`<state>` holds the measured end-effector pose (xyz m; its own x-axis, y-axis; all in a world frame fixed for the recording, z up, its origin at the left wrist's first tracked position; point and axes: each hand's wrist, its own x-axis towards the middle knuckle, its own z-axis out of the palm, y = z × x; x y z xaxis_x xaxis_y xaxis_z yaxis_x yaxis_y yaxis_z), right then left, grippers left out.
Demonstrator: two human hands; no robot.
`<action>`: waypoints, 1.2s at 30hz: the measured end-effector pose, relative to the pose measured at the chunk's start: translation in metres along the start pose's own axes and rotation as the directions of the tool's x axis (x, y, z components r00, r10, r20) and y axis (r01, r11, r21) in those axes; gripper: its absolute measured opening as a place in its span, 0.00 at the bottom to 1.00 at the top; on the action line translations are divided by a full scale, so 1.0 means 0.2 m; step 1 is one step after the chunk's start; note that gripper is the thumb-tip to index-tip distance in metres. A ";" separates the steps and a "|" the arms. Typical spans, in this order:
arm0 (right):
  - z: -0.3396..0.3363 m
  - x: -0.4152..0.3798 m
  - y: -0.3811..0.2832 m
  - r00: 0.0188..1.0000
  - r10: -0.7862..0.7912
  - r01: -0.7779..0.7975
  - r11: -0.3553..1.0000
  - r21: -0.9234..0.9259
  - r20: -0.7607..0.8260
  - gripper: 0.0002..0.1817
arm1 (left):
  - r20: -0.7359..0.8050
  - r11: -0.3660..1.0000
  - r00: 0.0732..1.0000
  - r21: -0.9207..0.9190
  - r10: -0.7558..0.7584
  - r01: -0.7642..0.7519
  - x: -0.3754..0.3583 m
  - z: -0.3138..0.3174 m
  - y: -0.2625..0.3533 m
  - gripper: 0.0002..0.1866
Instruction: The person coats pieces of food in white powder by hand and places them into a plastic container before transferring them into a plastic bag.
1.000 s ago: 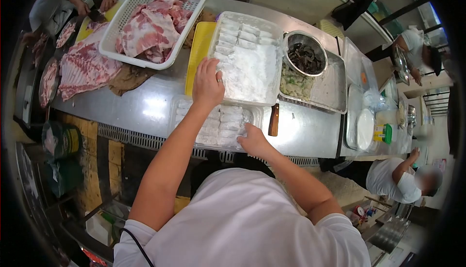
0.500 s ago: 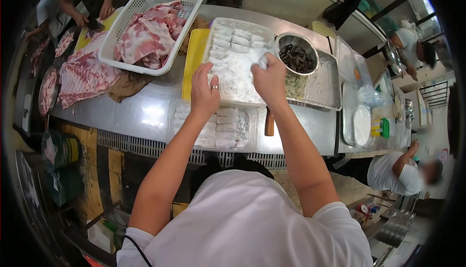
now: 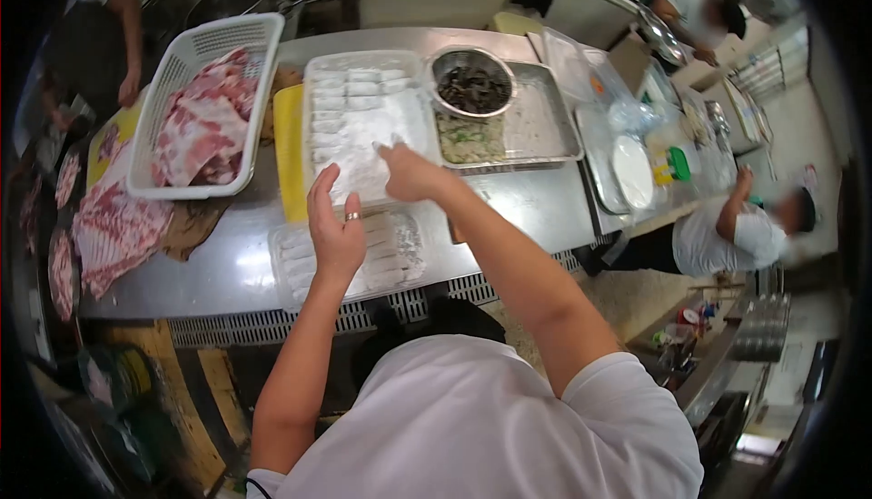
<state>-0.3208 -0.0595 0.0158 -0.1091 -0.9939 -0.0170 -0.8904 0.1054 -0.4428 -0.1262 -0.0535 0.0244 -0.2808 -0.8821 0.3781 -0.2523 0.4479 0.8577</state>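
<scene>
A clear plastic tray of white powder stands on the steel counter, with rows of powder-coated rolls along its far and left sides. My right hand is over the powder, its fingers drawn together and their tips white. Whether anything is between them is hidden. At the tray's near left corner, my left hand is open, with fingers stretched and a ring on one. Below it sits a second clear container with more rolls, partly covered by my left hand and forearm.
A steel bowl of dark strips rests on a metal tray with a pale green-flecked mixture. At left are a white basket of raw meat, a rib slab and a yellow board. Other people work at left and right.
The view has shifted, so the counter appears further left. My right hand has moved from the tray's right side towards its middle, down to the powder. My left hand stays by the near left corner.
</scene>
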 end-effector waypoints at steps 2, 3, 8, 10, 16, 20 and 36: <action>0.00 -0.16 -0.02 0.978 -0.091 0.112 0.988 0.103 -0.189 0.30 | 0.024 0.998 0.999 -0.041 -0.047 0.048 -0.04 0.02 0.03 0.25; -0.06 -0.26 -0.04 0.990 -0.041 0.068 0.976 0.207 -0.134 0.30 | 0.029 0.998 0.998 -0.040 -0.052 0.053 -0.07 0.02 0.05 0.25; -0.27 -0.77 -0.03 0.992 0.126 -0.123 0.903 0.411 0.020 0.25 | 0.185 0.995 0.981 -0.066 -0.059 0.072 -0.28 0.09 0.20 0.26; -0.28 -1.00 0.04 0.981 0.193 -0.183 0.866 0.466 0.027 0.23 | 0.251 0.996 0.968 -0.076 -0.018 0.038 -0.40 0.18 0.24 0.26; -0.34 -1.62 0.21 0.904 0.422 -0.381 0.711 0.591 0.075 0.21 | 0.485 0.985 0.874 -0.137 -0.026 0.106 -0.77 0.53 0.55 0.26; -0.34 -1.99 0.35 0.873 0.488 -0.387 0.653 0.651 0.029 0.20 | 0.569 0.989 0.822 -0.132 0.025 0.061 -1.05 0.75 0.68 0.26; -0.25 -3.03 0.68 0.638 0.763 -0.445 0.476 0.759 -0.105 0.18 | 0.878 0.980 0.447 -0.106 0.171 -0.168 -1.64 1.21 1.02 0.18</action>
<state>-0.3991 0.5579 0.0111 -0.7951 -0.5504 -0.2547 -0.0403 0.4671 -0.8833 -0.3098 0.3618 -0.0080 -0.9817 -0.1902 0.0099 -0.1025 0.5717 0.8141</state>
